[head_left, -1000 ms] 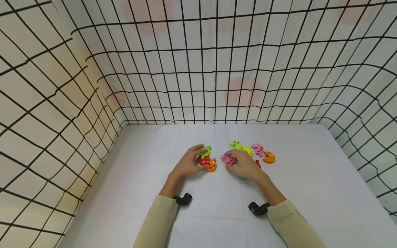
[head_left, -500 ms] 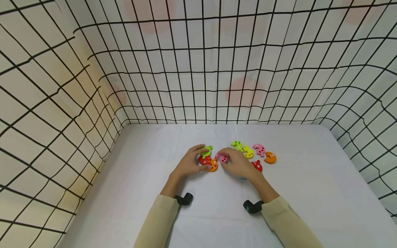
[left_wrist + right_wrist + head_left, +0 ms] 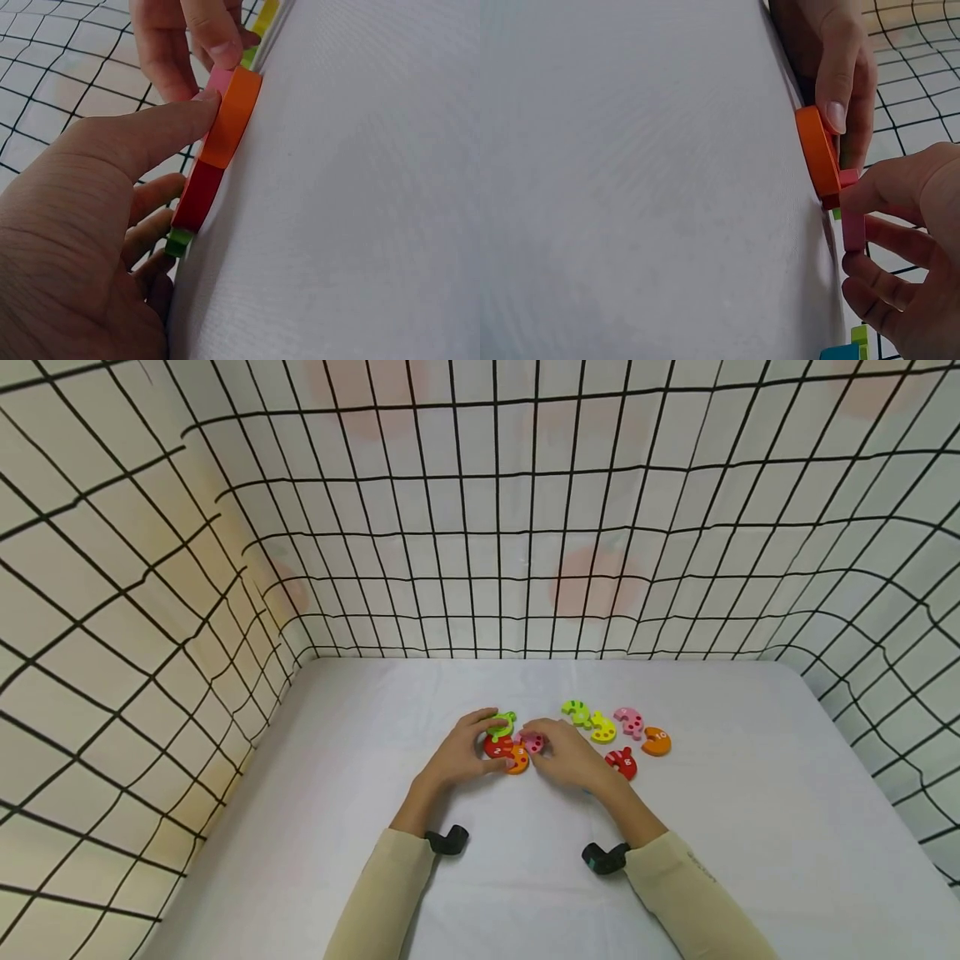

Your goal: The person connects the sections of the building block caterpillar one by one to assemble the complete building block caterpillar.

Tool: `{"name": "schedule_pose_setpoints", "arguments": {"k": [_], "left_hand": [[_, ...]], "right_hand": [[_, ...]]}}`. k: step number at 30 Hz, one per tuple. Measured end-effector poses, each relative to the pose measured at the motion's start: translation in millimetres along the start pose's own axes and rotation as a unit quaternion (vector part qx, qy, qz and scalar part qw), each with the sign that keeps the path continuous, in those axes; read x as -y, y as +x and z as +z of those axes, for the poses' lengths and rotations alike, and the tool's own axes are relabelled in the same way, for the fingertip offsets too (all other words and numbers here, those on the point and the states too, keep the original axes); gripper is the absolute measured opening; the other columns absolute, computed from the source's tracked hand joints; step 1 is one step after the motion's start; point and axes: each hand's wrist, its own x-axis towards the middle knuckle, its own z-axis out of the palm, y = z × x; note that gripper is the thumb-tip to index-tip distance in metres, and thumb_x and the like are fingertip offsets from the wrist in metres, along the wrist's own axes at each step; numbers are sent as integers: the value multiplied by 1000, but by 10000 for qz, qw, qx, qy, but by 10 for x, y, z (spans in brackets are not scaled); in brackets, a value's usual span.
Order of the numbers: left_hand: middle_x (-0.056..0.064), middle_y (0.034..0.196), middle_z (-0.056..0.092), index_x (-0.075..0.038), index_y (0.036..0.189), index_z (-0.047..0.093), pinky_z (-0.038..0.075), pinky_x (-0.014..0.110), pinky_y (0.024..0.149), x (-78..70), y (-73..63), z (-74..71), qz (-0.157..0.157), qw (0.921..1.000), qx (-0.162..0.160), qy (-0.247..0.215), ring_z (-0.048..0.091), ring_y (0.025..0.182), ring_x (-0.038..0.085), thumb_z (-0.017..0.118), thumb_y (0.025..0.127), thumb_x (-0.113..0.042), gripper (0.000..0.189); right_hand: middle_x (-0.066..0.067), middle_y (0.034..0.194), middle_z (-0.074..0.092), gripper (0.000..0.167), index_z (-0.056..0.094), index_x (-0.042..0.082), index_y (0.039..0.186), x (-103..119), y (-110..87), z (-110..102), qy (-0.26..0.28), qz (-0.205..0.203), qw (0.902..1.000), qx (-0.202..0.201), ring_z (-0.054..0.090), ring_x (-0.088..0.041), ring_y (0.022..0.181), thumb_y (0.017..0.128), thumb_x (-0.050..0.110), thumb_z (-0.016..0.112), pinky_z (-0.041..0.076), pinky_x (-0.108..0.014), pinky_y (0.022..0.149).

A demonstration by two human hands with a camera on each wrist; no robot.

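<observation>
Watching remotely, clock centred on the pink piece [image 3: 533,742] in the head view: orange piece [image 3: 521,764] at 7–8, red piece [image 3: 493,747] at 9, green piece [image 3: 507,727] at 10. Left hand [image 3: 455,753], at 9, makes a wide curve round those three, thumb on orange. Right hand [image 3: 567,753], at 4, has pink in a narrow thumb-and-finger pinch. Step looks like fitting pink to the group; can't tell if it's seated. I'd brace orange with the left thumb, turn pink until the edges match, then slide it flat toward 8, gently. Too hard a push could spread the row.
</observation>
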Motion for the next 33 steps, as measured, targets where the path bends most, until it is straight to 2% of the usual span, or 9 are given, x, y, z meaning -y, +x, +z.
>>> {"name": "schedule_pose_setpoints", "arguments": {"k": [9, 17, 21, 24, 30, 33], "left_hand": [[1, 163, 41, -22, 145, 60, 31, 57, 123, -3, 12, 18, 109, 9999, -16, -56, 33, 154, 27, 82, 83, -39, 68], [1, 166, 39, -23, 149, 56, 26, 60, 125, -5, 20, 25, 130, 9999, -7, 34, 23, 159, 24, 81, 84, -43, 72], [1, 166, 39, -23, 147, 58, 26, 61, 124, 4, 17, 40, 111, 9999, 17, 11, 23, 159, 25, 81, 84, -42, 70], [0, 166, 39, -24, 147, 58, 25, 61, 124, 5, 18, 43, 67, 10000, 29, 52, 24, 159, 25, 80, 84, -43, 69], [-2, 166, 39, -25, 146, 59, 25, 60, 125, 7, 18, 34, -5, 10000, 32, 92, 23, 159, 23, 80, 84, -43, 69], [-3, 166, 38, -25, 146, 58, 25, 58, 126, 12, 12, 24, -7, 9999, 53, 134, 23, 159, 23, 79, 84, -43, 69]], "right_hand": [[-11, 146, 60, 40, 66, 12, 134, 40, -36, -4, -121, 70, 9998, 130, 52, -33, 139, 95, 12, 72, 42, -54, 117], [-10, 150, 56, 44, 63, 14, 138, 5, -47, -10, -103, 11, 9998, 152, 53, -32, 138, 96, 16, 72, 44, -53, 115], [-6, 149, 57, 46, 61, 19, 140, -38, -91, -50, 81, 235, 9997, 71, 58, -30, 128, 96, 20, 73, 52, -52, 107], [-4, 141, 61, 44, 62, 21, 138, -91, -129, -106, 230, 339, 9991, -112, 59, -27, 119, 96, 21, 72, 56, -49, 100], [-12, 129, 66, 41, 63, 12, 136, -194, -191, -274, 373, 199, 9983, -390, 61, -29, 111, 96, 21, 71, 57, -49, 94], [-16, 127, 66, 44, 63, 10, 137, -246, -206, -368, 359, 269, 9979, -467, 61, -31, 107, 96, 22, 72, 56, -48, 91]]}}
